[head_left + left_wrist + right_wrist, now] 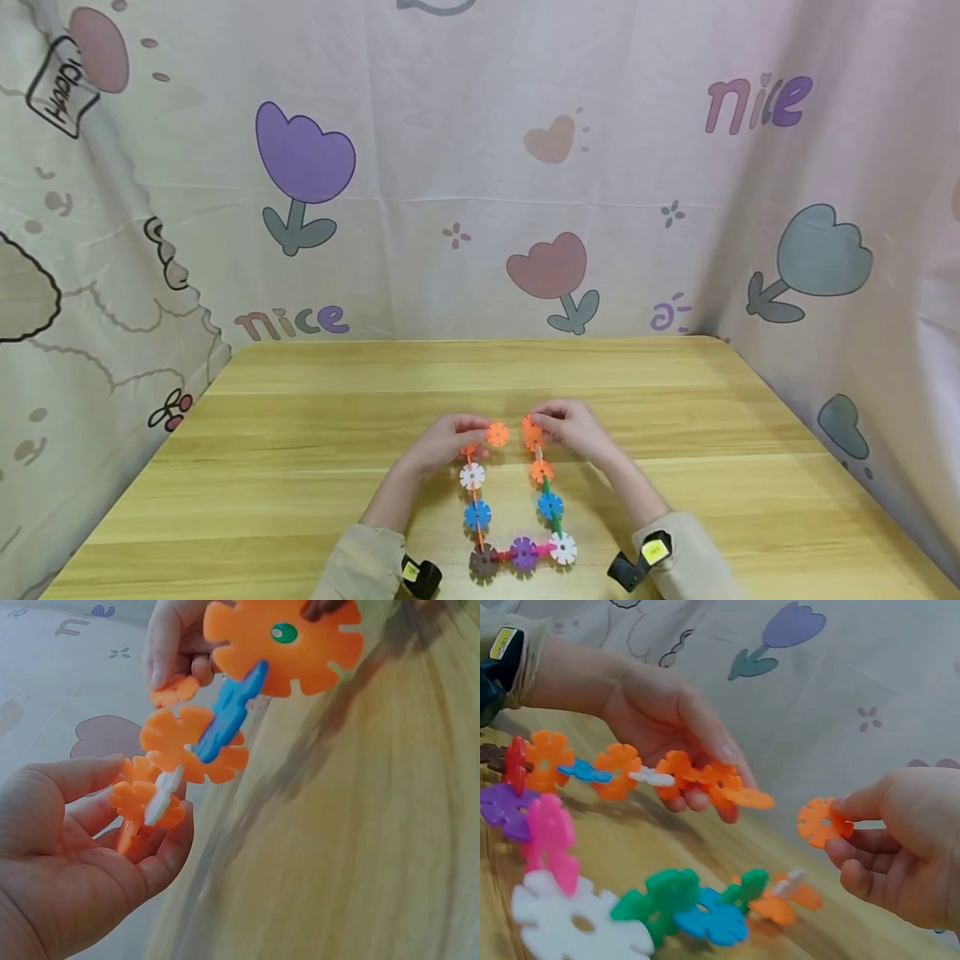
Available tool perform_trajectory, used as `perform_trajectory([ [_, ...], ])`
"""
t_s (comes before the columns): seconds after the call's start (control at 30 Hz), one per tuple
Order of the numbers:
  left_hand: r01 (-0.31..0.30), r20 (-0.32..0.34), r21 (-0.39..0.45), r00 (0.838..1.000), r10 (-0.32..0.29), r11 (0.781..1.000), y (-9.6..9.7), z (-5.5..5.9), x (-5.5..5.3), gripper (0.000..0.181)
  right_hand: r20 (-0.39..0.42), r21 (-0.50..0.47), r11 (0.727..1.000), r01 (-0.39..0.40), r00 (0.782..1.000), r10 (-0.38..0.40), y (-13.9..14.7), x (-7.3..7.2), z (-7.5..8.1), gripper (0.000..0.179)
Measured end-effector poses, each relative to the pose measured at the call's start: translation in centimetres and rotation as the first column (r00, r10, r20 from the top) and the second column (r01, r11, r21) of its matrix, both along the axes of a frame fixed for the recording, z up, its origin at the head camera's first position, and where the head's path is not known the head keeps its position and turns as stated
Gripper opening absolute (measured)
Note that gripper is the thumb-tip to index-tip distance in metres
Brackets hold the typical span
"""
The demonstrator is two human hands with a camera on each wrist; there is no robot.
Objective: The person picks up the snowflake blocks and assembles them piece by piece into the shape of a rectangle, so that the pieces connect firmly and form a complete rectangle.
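A chain of notched, flower-shaped plastic discs forms a U open at the far side in the head view. My left hand [442, 442] pinches the chain's left end between thumb and fingers. In the left wrist view several orange discs [135, 795] there sit interlocked by a white disc [163, 796]. An outermost orange disc [498, 434] points towards the right hand. My right hand [573, 429] pinches a single orange disc [821, 823] by its edge. In the right wrist view a gap shows between this disc and both chain ends, the right one ending in orange [806, 895].
Nearest the wearer, the chain runs through a brown disc [483, 563], a purple disc [524, 553] and a white disc [562, 548]. Blue discs sit along both sides. Under it lies a wooden table [300, 417], with a patterned curtain [420, 292] hanging behind.
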State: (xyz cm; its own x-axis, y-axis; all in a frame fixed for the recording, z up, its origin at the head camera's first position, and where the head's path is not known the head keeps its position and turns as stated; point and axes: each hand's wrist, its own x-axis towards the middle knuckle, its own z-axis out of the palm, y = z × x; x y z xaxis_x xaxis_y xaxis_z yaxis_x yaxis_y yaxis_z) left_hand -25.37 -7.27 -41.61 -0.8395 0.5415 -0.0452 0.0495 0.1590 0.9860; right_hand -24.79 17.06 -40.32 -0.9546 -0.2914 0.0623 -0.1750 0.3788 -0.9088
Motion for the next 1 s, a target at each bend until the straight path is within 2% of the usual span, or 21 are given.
perform_trajectory([
  [0.13,-0.010,-0.001,-0.010,1.000,0.010,1.000,0.0,0.1,0.1,0.034,-0.026,-0.001,1.000,0.023,0.999,-0.023,-1.0,-0.2,-0.2,0.024],
  [0.37,-0.018,-0.014,-0.003,1.000,0.018,1.000,0.1,0.0,-0.1,0.033,-0.046,-0.013,1.000,0.005,0.999,-0.005,-1.7,-0.4,-0.5,0.021],
  [0.6,-0.032,0.015,0.036,0.999,0.032,0.999,0.0,0.1,-0.1,0.035,-0.080,0.045,0.999,-0.015,0.997,0.018,-1.9,-0.2,-0.4,0.023],
  [1.0,-0.025,0.008,0.042,1.000,0.025,0.999,0.1,0.0,-0.1,0.034,-0.192,0.164,0.986,-0.035,0.979,0.067,-2.2,0.2,0.0,0.017],
])
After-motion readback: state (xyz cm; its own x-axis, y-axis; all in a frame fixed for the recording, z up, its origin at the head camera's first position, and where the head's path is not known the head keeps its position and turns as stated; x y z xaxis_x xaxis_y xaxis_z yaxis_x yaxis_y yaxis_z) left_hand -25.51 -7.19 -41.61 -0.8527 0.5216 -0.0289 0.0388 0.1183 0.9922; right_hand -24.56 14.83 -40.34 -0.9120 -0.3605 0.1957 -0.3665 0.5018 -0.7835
